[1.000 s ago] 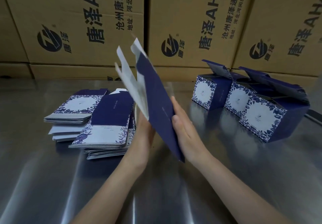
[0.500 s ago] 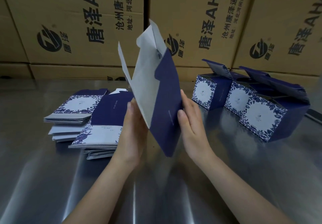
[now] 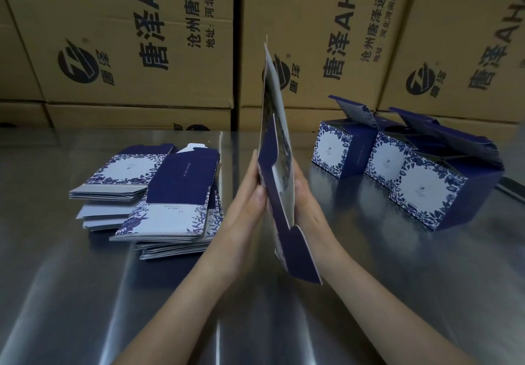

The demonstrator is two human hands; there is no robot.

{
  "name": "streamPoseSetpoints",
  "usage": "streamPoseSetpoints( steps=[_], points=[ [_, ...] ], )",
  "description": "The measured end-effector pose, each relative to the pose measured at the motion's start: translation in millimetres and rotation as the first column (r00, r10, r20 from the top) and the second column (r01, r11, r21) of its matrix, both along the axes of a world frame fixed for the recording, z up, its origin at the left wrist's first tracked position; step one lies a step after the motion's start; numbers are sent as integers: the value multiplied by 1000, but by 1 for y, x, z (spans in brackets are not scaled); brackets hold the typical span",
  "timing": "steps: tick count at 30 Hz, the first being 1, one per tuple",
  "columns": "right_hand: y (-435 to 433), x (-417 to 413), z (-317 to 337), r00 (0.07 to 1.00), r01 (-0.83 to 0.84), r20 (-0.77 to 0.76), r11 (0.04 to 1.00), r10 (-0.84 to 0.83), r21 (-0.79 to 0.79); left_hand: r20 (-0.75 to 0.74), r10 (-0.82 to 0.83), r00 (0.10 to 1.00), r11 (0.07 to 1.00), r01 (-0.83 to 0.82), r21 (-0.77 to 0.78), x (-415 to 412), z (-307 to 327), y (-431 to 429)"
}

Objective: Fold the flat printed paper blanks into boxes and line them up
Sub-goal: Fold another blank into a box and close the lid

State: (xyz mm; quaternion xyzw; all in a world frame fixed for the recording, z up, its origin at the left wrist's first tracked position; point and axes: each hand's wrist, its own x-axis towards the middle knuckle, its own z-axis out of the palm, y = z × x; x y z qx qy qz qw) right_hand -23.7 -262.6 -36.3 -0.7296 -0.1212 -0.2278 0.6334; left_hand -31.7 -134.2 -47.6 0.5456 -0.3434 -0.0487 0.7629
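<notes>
**Entry: steel bench [image 3: 85, 293], 1 blank in work. Places are given from the held blank.**

1. Held blank [image 3: 279, 148]: 1 flat printed paper blank, navy with white and blue floral print. It stands nearly upright above the bench, seen almost edge-on. Its top tip crosses the carton print behind, and its lowest navy flap hangs toward the viewer. The print on its faces is hard to read at this angle.
2. Left hand [image 3: 250, 194]: on the left face of the held blank, fingers running straight up it. The thumb is laid on the near edge, pinching the sheet.
3. Right hand [image 3: 305, 197]: on the right face, fingers lying straight against it. The thumb and part of the palm are hidden behind the sheet. The 2 hands stand close together with only the blank between them.
4. Flat blanks: 2 untidy stacks lie on the bench to the left, 1 nearer [image 3: 176, 205] and 1 farther left [image 3: 119, 177]. The lower sheets show only their edges.
5. Folded boxes: 3 stand in a touching row to the right, at [image 3: 338, 148], [image 3: 389, 160] and [image 3: 431, 191], lids raised. Their interiors are mostly unseen.
6. Cartons [image 3: 142, 38]: brown and printed, stacked behind, cut off at the top.
7. Dark object [image 3: 511, 191]: far right, cut by the frame edge, unidentifiable.
</notes>
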Motion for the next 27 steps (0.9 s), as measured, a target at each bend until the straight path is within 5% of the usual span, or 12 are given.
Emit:
streamPoseSetpoints(
  steps=[5,12,22,27],
  points=[
    [-10,-20,5,975,202,105,979,-197,-31,-63,208,976,976,-211,-53,23,15,4],
    [-20,-25,12,959,224,153,968,-240,113,2,308,951,949,-307,-75,16,7,13],
    [-21,-37,22,982,20,188,999,-28,45,-79,354,932,931,-359,-65,20,12,16],
    [-22,-35,20,987,20,161,999,-25,34,4,320,947,947,-320,-15,14,14,17]
  ],
)
